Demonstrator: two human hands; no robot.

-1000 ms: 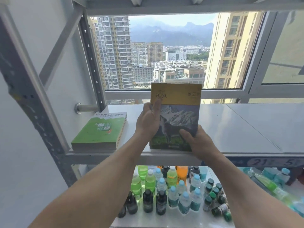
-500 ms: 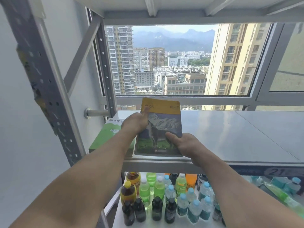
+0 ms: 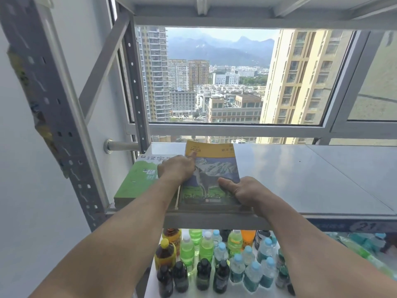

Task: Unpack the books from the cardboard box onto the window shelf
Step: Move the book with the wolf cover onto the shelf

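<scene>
A book with a yellow top band and a mountain goat picture [image 3: 214, 168] lies flat on the grey window shelf [image 3: 300, 179], right beside a green book [image 3: 137, 181] at the shelf's left end. My left hand [image 3: 177, 169] rests on the goat book's left edge, index finger stretched onto the yellow band. My right hand [image 3: 240, 190] grips its lower right corner, thumb on the cover. The cardboard box is out of view.
Several drink bottles [image 3: 214, 261] stand on the lower shelf under the books. A perforated metal upright [image 3: 53, 117] rises at the left, with a diagonal brace behind it. The window frame [image 3: 236, 127] runs along the shelf's back edge.
The goat book went from upright in both hands to lying flat on the shelf beside the green book. My view has moved closer and tilted up.
</scene>
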